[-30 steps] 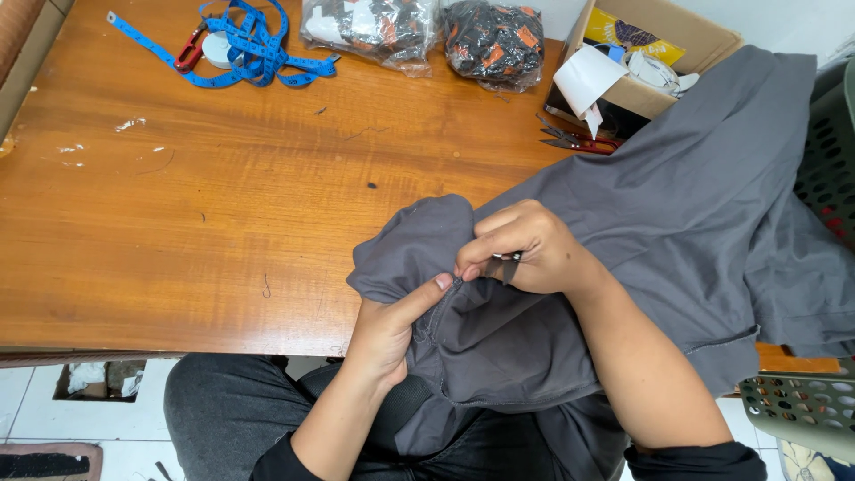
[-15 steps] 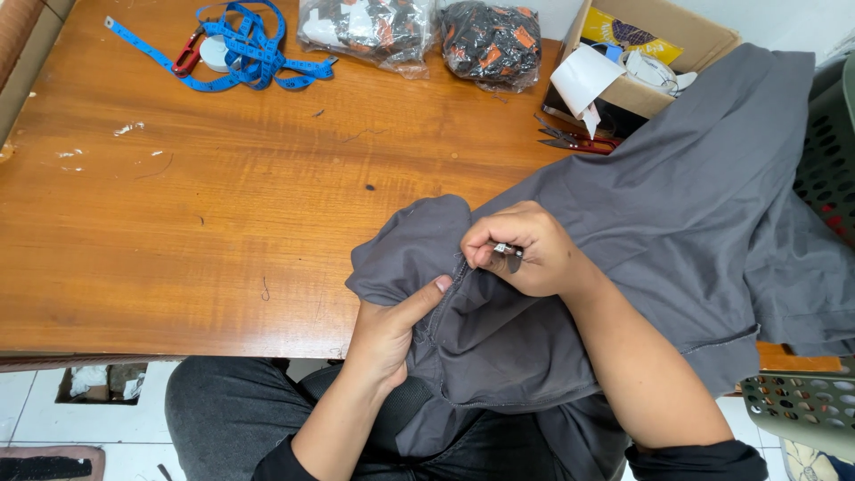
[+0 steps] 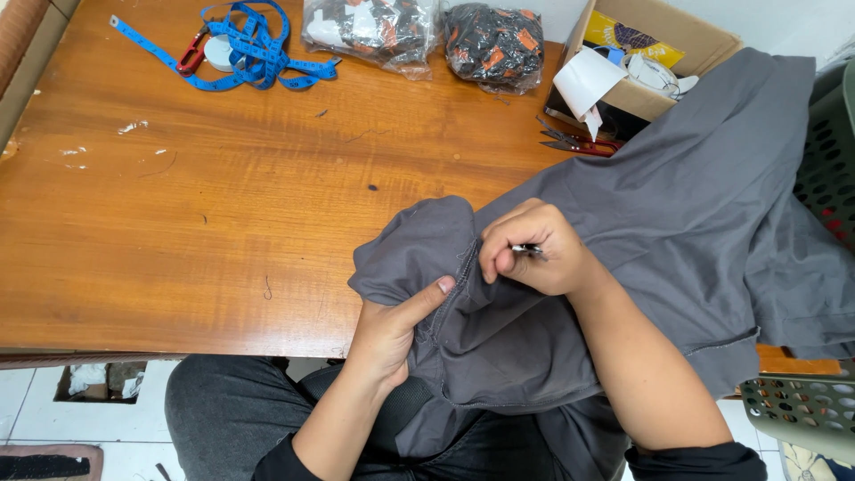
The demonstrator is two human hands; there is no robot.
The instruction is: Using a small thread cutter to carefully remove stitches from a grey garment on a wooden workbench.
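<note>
I sit at a wooden table (image 3: 178,223), its orange-brown top scuffed with a few pale flecks near the left edge, and below its near edge I see my dark trousers (image 3: 223,401) and a strip of white tiled floor (image 3: 27,401). Most of the top in front of me on the left lies bare, so there is free room there; the clutter keeps to the far edge. A blue tape (image 3: 240,53) is heaped at the far left, two clear bags (image 3: 445,36) of dark goods lie side by side beyond the middle, and an open cardboard box (image 3: 659,53) stands at the far right with red-handled snips (image 3: 579,141) just before it. A grey-green perforated basket (image 3: 802,401) crowds the right side. The grey cloth (image 3: 695,214) drapes from the box across the table's right part, over the near edge and into my lap. My left hand (image 3: 392,330) clutches a bunched fold of it from below at the table's edge, thumb pressed flat on top. My right hand (image 3: 530,254) is curled tight just beside it, pinching a small dark tool (image 3: 527,249) against a seam in the cloth; what sort of tool I cannot tell.
</note>
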